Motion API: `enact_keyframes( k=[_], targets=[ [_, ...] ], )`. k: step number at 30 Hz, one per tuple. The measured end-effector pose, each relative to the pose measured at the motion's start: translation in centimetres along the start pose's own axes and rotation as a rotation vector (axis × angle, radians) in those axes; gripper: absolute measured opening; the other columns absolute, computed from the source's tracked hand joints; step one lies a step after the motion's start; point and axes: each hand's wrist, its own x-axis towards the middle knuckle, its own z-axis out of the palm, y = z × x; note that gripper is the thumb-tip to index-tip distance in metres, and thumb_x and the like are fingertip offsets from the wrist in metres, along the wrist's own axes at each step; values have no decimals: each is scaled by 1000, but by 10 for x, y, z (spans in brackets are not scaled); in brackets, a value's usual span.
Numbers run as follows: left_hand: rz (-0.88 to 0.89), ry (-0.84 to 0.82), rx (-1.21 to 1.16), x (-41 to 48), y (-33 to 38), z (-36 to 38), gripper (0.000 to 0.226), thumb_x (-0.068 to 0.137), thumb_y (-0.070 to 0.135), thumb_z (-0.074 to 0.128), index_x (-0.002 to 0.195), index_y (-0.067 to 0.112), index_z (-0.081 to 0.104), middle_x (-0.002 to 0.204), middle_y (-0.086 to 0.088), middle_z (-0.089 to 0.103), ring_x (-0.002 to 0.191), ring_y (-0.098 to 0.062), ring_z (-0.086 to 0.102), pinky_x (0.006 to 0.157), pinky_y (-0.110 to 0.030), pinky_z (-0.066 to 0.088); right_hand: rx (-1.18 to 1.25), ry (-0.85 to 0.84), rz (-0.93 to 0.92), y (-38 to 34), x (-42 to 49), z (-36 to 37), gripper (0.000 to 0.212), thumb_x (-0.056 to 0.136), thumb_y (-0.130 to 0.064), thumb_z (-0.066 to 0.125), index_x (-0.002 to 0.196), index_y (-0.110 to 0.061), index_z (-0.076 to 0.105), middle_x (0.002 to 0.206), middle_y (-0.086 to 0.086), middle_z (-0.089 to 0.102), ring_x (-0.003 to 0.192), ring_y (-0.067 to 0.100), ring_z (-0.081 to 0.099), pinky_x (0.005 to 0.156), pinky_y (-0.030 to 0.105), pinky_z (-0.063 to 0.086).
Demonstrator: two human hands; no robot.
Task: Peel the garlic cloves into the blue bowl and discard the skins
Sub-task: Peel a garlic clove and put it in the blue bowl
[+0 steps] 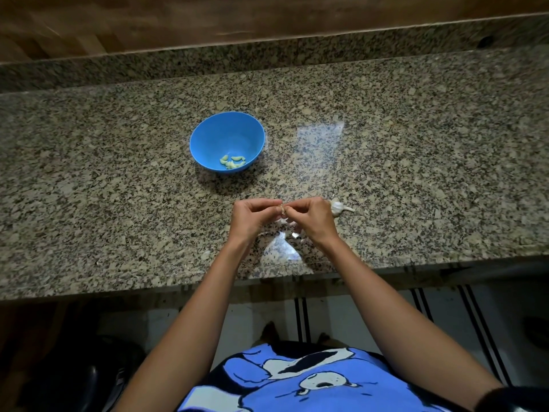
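- Work surface: speckled grey-and-tan granite countertop (118,179); every task item lies on or above it.
- Receptacle: round blue plastic bowl (217,135); upright, beyond the hands and slightly to their left, well apart from them.
- Finished output: small cluster of pale peeled garlic cloves (233,162) on the near side of the bowl floor; several at least; exact count cannot be told.
- Item in process: one small garlic clove with tan papery skin (282,210); held between both hands, above the countertop near its front edge.
- Left hand (252,215): fingers curled; thumb and fingertips pinch the left end of the clove.
- Right hand (312,217): fingers curled; thumb and fingertips pinch the right end of the same clove; the fingertips of the two hands nearly meet; judged step: stripping the skin.
- Unprocessed stock: white partial garlic bulb with stem (338,206); on the countertop just beside the right hand, on its outer side; the number of cloves in it cannot be told.
- Waste: loose white skin scraps (296,235) on the countertop below and between the hands; not yet discarded; no waste container is in view.
- Progress judgement: partly complete; several cloves peeled and in the bowl; one clove in hand; the bulb piece and the disposal of skins are outstanding.
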Motion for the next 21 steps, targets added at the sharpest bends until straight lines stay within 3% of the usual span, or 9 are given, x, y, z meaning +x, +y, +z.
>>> enact_keyframes(
  k=[5,8,11,16,21],
  targets=[
    [-24,-15,-75,-2,1,0,17,76,-2,72,92,3,72,90,-8,73,85,-20,71,73,-24,56,31,7,22,-3,-1,-1,9,84,-15,66,85,-9,73,67,1,68,59,14,64,56,31,55],
    [-52,-18,-132,-3,1,1,18,77,-2,70,92,8,73,94,-8,73,89,-21,69,81,-29,56,215,-9,118,-7,-4,0,13,87,-7,61,79,-9,71,68,5,68,57,15,65,48,28,53],
    [-60,-15,-140,-2,0,-1,18,78,-1,70,92,10,73,95,-8,73,90,-22,68,84,-31,56,380,-78,202,-10,-6,-1,11,88,-5,58,85,-4,69,71,7,68,55,13,64,45,25,52],
    [-39,-49,-79,0,1,-6,19,77,-1,71,95,5,72,94,-10,73,85,-19,68,74,-24,55,362,-142,174,-9,-5,-7,10,82,-10,68,88,-3,70,76,11,70,58,13,66,45,21,51],
    [-58,-79,-88,2,3,-9,20,76,0,71,96,2,72,98,-14,72,88,-21,67,76,-27,55,404,-169,216,-9,-3,-11,12,85,-5,64,93,2,69,80,16,70,58,13,65,44,18,48]
  ],
)
